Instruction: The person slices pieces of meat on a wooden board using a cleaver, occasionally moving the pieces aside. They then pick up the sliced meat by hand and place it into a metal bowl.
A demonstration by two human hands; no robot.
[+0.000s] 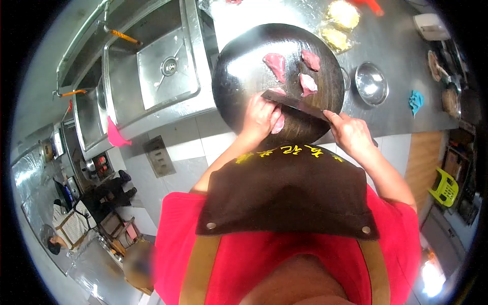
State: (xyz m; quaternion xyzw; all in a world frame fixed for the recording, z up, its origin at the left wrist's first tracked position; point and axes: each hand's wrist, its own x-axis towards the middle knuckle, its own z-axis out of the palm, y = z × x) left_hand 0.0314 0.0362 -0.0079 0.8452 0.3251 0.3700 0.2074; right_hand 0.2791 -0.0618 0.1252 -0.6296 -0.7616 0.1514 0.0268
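Note:
A large round dark chopping board (239, 76) lies on the steel counter. My right hand (351, 133) is closed round the handle of a cleaver (297, 105), whose dark blade reaches left across the board. At the blade's left end, my left hand (260, 116) presses its bent fingers on a piece of pink meat (278, 123), which shows partly below the blade. Farther up the board lie a long piece of meat (275, 66), a smaller one (310, 60) and a paler one (308, 85).
Right of the board stand a steel bowl (371, 84) and a blue cloth (416, 102). Bagged yellow food (341, 20) lies beyond. Steel sinks (170, 66) are at the left, with a pink cloth (117, 133) on their edge. Another person (76, 218) is at the far lower left.

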